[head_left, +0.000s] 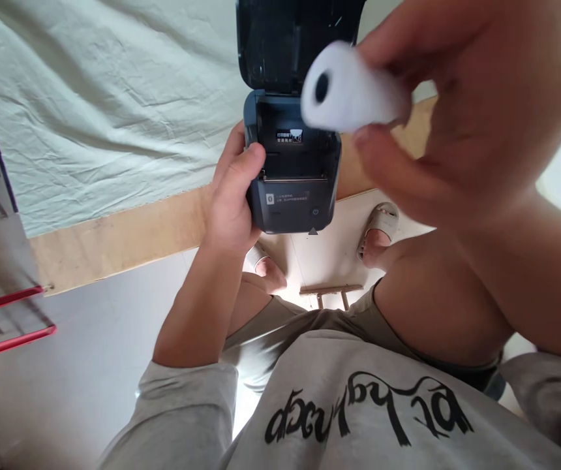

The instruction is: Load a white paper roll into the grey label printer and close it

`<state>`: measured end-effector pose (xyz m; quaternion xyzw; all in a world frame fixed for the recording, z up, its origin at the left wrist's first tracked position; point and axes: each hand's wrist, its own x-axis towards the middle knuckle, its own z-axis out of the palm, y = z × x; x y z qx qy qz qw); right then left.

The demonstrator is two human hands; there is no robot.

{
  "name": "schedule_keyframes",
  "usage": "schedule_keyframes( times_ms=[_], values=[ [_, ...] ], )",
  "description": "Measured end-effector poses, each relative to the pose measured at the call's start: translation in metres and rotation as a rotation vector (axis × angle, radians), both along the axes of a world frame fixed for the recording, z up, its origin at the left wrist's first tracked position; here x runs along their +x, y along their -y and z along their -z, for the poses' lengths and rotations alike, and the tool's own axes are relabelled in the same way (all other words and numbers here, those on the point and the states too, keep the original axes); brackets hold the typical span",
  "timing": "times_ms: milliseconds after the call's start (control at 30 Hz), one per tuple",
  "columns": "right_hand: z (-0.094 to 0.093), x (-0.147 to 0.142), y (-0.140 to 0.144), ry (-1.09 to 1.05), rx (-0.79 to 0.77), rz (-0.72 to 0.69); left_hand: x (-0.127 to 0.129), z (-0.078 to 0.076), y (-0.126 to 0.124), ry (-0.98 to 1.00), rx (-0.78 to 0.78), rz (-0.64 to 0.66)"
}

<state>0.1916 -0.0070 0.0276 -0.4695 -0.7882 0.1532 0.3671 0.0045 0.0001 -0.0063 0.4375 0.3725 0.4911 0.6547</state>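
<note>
My left hand (234,189) is wrapped round the left side of a small dark label printer (293,205), its thumb over the edge. The printer's black lid (297,46) is swung up, and its inner bay shows a printed sticker but no roll in the visible part. Close to the camera, my right hand (471,124) pinches a white paper roll (353,91) between thumb and fingers. A dark core hole shows at the roll's left end. The roll is above and to the right of the printer bay, hiding its upper right corner. The right hand is slightly blurred.
A pale green cloth (114,117) covers the surface, with a bare wooden edge (119,238) in front. A red metal frame (11,320) stands at the left. Below are my legs, sandalled feet and a wooden stool part (332,289).
</note>
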Motion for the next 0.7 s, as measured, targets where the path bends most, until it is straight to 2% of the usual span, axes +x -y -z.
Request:
schedule_keyframes(
  times_ms=[67,133,200,300,400,600,700],
  values=[
    [-0.003,-0.011,0.001,0.156,0.091,-0.037,0.000,-0.001,0.001,-0.011,0.005,-0.009],
    [-0.002,-0.019,-0.003,0.305,0.156,0.001,0.000,-0.002,0.002,-0.023,-0.006,-0.007],
    [0.000,-0.025,-0.008,0.375,0.104,0.065,0.000,-0.004,0.004,-0.029,-0.010,-0.003],
    [0.004,-0.029,-0.015,0.391,-0.025,0.113,0.000,-0.005,0.005,-0.023,-0.006,-0.013],
    [0.008,-0.030,-0.017,0.349,-0.051,0.085,-0.002,-0.004,0.005,-0.037,-0.008,-0.009],
    [0.009,-0.027,-0.008,0.236,0.171,0.018,-0.002,-0.002,0.006,-0.006,0.047,0.008],
    [0.010,-0.024,0.000,0.272,0.205,-0.085,-0.002,0.000,0.007,0.044,0.094,0.019]
  ],
)
